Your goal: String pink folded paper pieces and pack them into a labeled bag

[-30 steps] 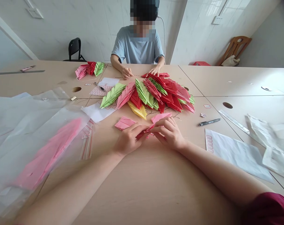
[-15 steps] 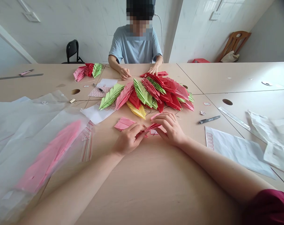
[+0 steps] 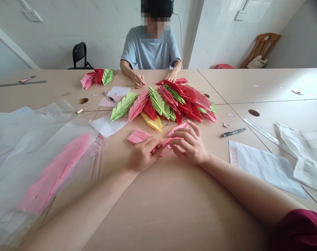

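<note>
A small folded pink paper (image 3: pixel 168 141) is pinched between the thumb and fingers of my left hand (image 3: pixel 145 153). At its other end is my right hand (image 3: pixel 188 144), its curled fingers and thumb loosely around the paper, the index finger lifted. The fingers partly hide the contact there. Another folded pink paper (image 3: pixel 138 136) lies on the table just beyond my left hand. A further pink piece (image 3: pixel 178 129) lies behind my right fingers. Beyond both hands spreads a pile of folded red, pink and green papers (image 3: pixel 184 101), with a yellow one (image 3: pixel 152 122) at its near edge.
Plastic bags with pink paper (image 3: pixel 56 170) cover the table's left side. To the right lie a pen (image 3: pixel 234 132), a clear ruler (image 3: pixel 260 131) and a white plastic packet (image 3: pixel 263 167). Across the table sits a person in a blue shirt (image 3: pixel 150 48), one hand beside the pile.
My right fingers have spread and the index finger has lifted off the pink paper. My left hand keeps its pinch. The paper now looks flatter, and the pink piece behind shows more.
</note>
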`<action>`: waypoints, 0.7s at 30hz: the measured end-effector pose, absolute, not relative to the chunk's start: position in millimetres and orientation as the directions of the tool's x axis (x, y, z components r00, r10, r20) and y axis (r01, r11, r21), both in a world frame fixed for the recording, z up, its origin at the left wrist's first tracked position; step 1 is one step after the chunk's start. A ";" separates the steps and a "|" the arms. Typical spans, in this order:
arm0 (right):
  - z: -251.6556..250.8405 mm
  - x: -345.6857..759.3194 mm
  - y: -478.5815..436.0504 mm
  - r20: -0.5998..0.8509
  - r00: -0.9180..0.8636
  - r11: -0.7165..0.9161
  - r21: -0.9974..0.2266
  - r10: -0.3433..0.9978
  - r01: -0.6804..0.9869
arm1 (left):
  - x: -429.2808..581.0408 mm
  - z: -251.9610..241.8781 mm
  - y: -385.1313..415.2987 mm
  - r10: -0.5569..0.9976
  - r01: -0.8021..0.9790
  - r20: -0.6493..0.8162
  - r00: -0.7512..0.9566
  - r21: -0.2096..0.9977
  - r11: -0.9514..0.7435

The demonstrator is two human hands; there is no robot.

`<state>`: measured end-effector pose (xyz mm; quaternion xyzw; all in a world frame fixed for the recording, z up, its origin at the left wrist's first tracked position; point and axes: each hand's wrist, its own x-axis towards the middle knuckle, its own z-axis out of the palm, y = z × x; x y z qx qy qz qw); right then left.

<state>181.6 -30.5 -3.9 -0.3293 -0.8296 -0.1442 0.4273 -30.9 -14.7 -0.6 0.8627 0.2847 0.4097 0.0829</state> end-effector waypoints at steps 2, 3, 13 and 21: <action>-3.5 180.9 -29.6 0.806 -0.416 0.739 -0.039 0.421 0.673 | -30.8 -1.6 -14.8 0.546 0.436 0.670 0.504 0.348 -0.830; -3.4 180.8 -29.2 0.809 -0.415 0.740 -0.036 0.416 0.672 | -30.9 -2.3 -14.8 0.545 0.438 0.671 0.503 0.346 -0.830; -3.1 182.0 -28.9 0.803 -0.438 0.745 -0.012 0.405 0.667 | -31.5 -6.0 -14.3 0.553 0.430 0.670 0.496 0.364 -0.826; -3.7 178.9 -30.4 0.804 -0.456 0.776 -0.010 0.381 0.630 | -31.0 -5.1 -15.1 0.539 0.405 0.671 0.509 0.366 -0.838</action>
